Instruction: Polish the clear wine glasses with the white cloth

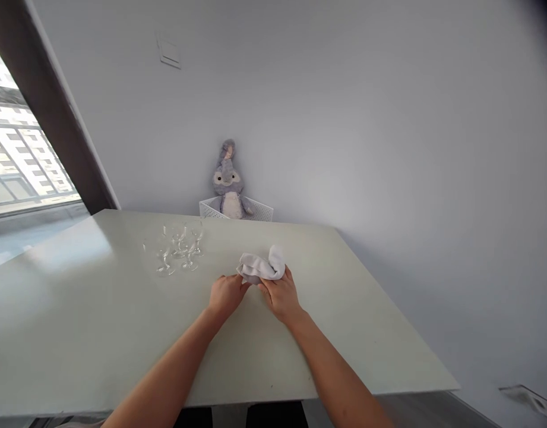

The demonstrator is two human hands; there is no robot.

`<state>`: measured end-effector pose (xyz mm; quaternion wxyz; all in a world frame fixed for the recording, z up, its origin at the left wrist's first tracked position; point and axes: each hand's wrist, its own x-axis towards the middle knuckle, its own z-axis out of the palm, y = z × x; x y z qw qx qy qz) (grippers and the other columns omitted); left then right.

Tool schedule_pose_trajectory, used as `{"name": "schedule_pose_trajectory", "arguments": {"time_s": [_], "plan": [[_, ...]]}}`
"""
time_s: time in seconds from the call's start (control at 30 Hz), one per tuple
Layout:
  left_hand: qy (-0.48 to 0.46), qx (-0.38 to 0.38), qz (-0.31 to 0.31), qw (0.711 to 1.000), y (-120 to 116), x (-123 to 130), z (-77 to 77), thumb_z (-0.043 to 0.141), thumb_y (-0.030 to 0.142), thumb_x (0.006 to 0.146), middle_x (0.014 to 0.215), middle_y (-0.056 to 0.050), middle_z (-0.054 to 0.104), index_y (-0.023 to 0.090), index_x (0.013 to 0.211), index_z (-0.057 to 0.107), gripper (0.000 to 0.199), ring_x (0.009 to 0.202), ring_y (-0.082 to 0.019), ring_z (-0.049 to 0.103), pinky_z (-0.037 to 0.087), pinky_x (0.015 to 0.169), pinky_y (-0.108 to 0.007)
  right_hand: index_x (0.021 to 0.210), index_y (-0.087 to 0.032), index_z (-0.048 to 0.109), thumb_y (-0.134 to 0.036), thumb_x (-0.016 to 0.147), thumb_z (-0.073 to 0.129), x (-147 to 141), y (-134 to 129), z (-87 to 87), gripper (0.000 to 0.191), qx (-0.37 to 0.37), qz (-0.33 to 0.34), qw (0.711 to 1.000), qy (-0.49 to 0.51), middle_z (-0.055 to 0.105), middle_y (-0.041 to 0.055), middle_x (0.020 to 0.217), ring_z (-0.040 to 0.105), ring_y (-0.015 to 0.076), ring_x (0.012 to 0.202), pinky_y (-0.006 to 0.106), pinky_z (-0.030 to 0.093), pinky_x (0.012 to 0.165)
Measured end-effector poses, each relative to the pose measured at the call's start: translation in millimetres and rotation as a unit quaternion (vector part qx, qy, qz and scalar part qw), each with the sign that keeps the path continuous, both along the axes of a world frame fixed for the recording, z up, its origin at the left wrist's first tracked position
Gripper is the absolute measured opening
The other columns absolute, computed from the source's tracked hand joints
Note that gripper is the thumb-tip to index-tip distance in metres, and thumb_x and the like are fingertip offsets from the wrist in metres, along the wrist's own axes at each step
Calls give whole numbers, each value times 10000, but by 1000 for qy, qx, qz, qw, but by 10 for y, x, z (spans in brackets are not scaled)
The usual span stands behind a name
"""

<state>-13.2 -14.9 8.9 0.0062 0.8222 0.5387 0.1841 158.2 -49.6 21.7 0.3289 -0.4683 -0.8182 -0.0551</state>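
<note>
- A white cloth [258, 267] is held above the near-central part of the pale surface [344, 285], between and just beyond both hands; whether the surface is touched by its lower edge cannot be told.
- The lower left edge of the cloth is gripped by the left hand [227, 295], with the thumb pointed inward beneath it; the fingertips are partly hidden by the fabric.
- The right side of the cloth is clasped by the right hand [281, 296]; the fingers are wrapped along its outer side and the thumb is placed under the near edge.
- The two hands are set close together but apart, with the thumbs turned toward each other below the cloth.
- The cloth is bunched in loose folds, and a rounded lobe is raised at its right end, above the right hand. Whether anything is enclosed within it cannot be determined.
- A cluster of clear stemmed glasses [189, 263] is placed to the left of the cloth, beyond the left hand and well apart from it; the nearer ones are seen upright. An exact count is prevented by overlap and transparency.
- A grey plush toy [231, 205] is seated in a white perforated basket [264, 213] at the far edge of the surface, against the wall [366, 119].
- A light switch [170, 53] is mounted on the wall, upper left.
</note>
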Motion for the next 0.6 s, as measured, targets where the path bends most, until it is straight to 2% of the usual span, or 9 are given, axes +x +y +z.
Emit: {"name": "schedule_pose_trajectory", "arguments": {"time_s": [0.1, 0.17, 0.23, 0.27, 0.3, 0.37, 0.47, 0.53, 0.6], "plan": [[9, 26, -57, 998, -7, 33, -36, 441, 373, 834, 652, -77, 640, 167, 656, 590, 311, 602, -202, 586, 359, 647, -313, 1098, -285, 589, -280, 862, 401, 23, 21, 10, 302, -6, -5, 1000, 18, 653, 44, 914, 451, 250, 1050, 467, 184, 1003], [17, 53, -104, 993, -8, 41, -33, 445, 354, 837, 653, -80, 639, 165, 659, 595, 299, 626, -200, 590, 355, 666, -319, 1037, -284, 623, -311, 842, 447, 50, 32, 32, 264, -35, 0, 997, 63, 651, 50, 910, 476, 248, 1014, 462, 237, 970], [12, 82, -145, 986, -15, 47, -17, 430, 341, 849, 677, -74, 640, 166, 739, 608, 272, 655, -192, 591, 352, 677, -317, 1000, -268, 638, -366, 816, 487, 92, 48, 61, 257, -90, 7, 984, 155, 641, 55, 960, 506, 237, 977, 428, 314, 916], [5, 94, -160, 983, -21, 50, -8, 423, 340, 854, 690, -70, 639, 167, 812, 611, 259, 662, -189, 590, 351, 676, -315, 987, -259, 641, -393, 806, 497, 118, 59, 74, 267, -128, 15, 967, 219, 638, 54, 973, 522, 229, 956, 404, 352, 882], [-5, 103, -170, 980, -29, 54, -1, 416, 345, 858, 697, -66, 638, 169, 895, 604, 261, 665, -186, 589, 351, 674, -313, 975, -246, 643, -417, 800, 498, 144, 71, 82, 284, -167, 26, 942, 290, 637, 53, 984, 536, 221, 941, 379, 381, 849], [-27, 112, -176, 978, -45, 64, 4, 403, 366, 864, 696, -60, 634, 170, 1036, 567, 309, 660, -183, 586, 353, 670, -312, 956, -214, 645, -451, 799, 485, 182, 100, 76, 327, -243, 55, 867, 433, 638, 56, 984, 559, 214, 915, 343, 418, 795], [-67, 102, -148, 981, -61, 76, -12, 375, 388, 872, 685, -53, 632, 172, 1132, 524, 369, 656, -177, 584, 362, 675, -309, 927, -171, 639, -502, 785, 482, 154, 142, 4, 393, -329, 78, 720, 606, 652, 71, 942, 588, 216, 860, 335, 449, 736], [-88, 89, -121, 985, -65, 82, -27, 360, 384, 878, 699, -52, 636, 176, 1174, 497, 387, 672, -172, 584, 367, 691, -304, 927, -165, 626, -538, 767, 485, 71, 154, -59, 430, -360, 75, 629, 685, 654, 76, 938, 597, 221, 856, 340, 466, 721], [-99, 77, -102, 987, -66, 95, -43, 362, 366, 879, 752, -61, 646, 177, 1219, 457, 401, 705, -172, 586, 371, 710, -301, 941, -172, 615, -566, 761, 472, -40, 144, -109, 456, -363, 76, 574, 730, 645, 77, 978, 591, 221, 895, 339, 473, 738]]}}
